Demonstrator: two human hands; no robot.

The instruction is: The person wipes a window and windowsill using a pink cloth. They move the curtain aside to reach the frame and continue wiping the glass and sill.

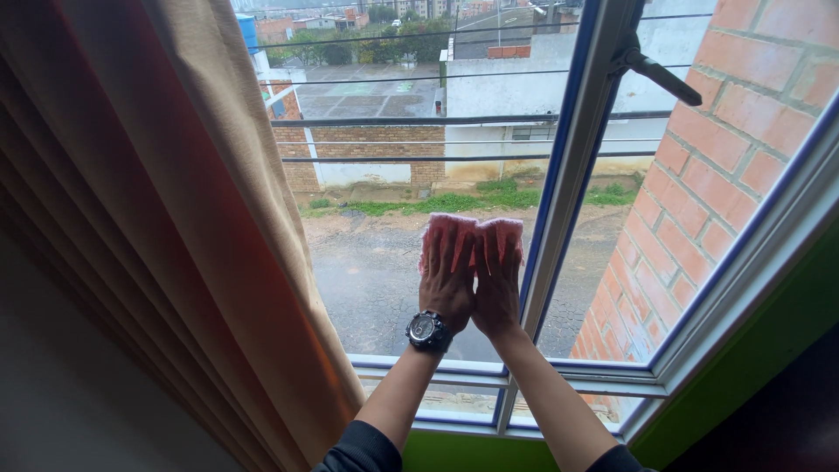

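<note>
While a tan curtain (175, 218) hung at the left, the left hand (447, 278) and right hand (496, 281) lay side by side, fingers flat, pressing a pink cloth (472, 232) against the window pane (384, 262), beside the blue-edged frame (559, 192).

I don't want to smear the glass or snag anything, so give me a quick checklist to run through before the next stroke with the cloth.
1. Both hands flat on cloth: left hand and right hand press side by side on the pink cloth. Ok.
2. Cloth against the window pane: ok.
3. Curtain pulled aside, apart from the hands: ok.
4. Window frame bar just beside the right hand, little room that way: not ok.
5. Wristwatch off the glass: cannot tell.
6. Cloth clean or damp: cannot tell.
</note>
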